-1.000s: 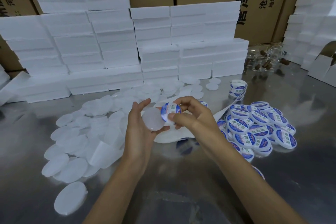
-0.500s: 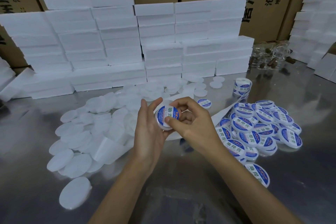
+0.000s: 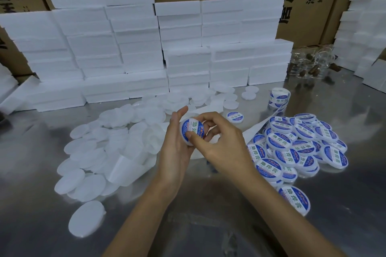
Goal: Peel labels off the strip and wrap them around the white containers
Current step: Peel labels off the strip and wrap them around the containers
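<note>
Item, centre frame: white container [image 3: 191, 131] gripped in left hand [image 3: 177, 148], right hand [image 3: 217, 142] thumb pressing blue label [image 3: 191, 126] onto it; risk judged: uneven pressure could have creased or skewed the label.

A shiny steel table [image 3: 344, 204] is carrying everything. Plain white round plastic containers [image 3: 89, 152] are lying scattered across its left side, blue-and-white labelled round containers [image 3: 292, 148] are piling up on the right, and a roll of blue-and-white labels [image 3: 278, 98] is trailing its white backing strip [image 3: 259, 129]. Stacked white foam blocks [image 3: 146, 48] are lining the far edge, beside clear jars [image 3: 313, 64].
</note>
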`<action>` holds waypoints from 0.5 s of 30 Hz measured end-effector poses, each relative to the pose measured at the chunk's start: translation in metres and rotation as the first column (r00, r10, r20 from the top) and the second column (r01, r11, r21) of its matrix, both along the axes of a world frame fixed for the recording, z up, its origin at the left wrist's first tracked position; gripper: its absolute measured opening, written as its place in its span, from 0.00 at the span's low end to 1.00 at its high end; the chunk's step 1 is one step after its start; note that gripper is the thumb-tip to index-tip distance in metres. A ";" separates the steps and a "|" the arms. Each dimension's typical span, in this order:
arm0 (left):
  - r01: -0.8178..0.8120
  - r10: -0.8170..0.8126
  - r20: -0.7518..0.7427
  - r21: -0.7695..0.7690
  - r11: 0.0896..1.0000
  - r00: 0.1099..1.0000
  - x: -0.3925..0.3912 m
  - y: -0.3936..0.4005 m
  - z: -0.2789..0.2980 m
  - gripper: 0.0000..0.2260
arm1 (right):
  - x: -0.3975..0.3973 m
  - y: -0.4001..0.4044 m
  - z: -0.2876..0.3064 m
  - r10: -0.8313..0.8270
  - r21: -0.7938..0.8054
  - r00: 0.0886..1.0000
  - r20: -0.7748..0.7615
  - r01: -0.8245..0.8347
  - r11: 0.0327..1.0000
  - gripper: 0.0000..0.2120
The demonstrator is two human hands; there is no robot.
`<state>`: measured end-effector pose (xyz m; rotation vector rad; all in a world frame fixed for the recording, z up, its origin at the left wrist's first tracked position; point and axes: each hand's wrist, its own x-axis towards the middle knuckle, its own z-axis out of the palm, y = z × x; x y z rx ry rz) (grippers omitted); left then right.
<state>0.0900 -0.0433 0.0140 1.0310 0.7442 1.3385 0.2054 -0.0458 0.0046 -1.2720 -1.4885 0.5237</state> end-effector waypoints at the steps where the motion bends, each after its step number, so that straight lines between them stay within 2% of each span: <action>1: 0.000 0.000 0.011 0.003 1.000 1.000 0.000 0.000 0.000 0.38 | 0.000 0.000 -0.001 -0.020 0.003 0.998 0.053 0.020 1.000 0.13; 3: 0.002 -0.001 0.047 -0.017 1.000 0.999 -0.001 -0.001 0.000 0.37 | 0.001 0.001 -0.004 -0.047 0.007 0.990 0.135 0.046 0.999 0.20; 5: -0.001 0.007 0.100 -0.057 0.998 0.995 -0.003 0.000 -0.001 0.29 | 0.005 0.003 -0.004 -0.065 -0.010 0.979 0.192 0.068 0.998 0.37; 7: 0.009 0.006 0.151 -0.099 0.995 0.989 -0.004 0.001 -0.003 0.25 | 0.011 0.005 -0.004 -0.096 -0.043 0.974 0.205 0.107 0.993 0.44; 11: 0.053 -0.018 0.203 -0.166 0.985 0.979 -0.003 -0.001 -0.003 0.25 | 0.009 0.005 -0.010 -0.170 -0.058 0.957 0.234 0.188 0.980 0.34; 15: 0.128 -0.072 0.256 -0.208 0.970 0.964 -0.001 -0.005 -0.003 0.28 | 0.004 0.004 -0.012 -0.226 0.010 0.917 0.330 0.236 0.972 0.32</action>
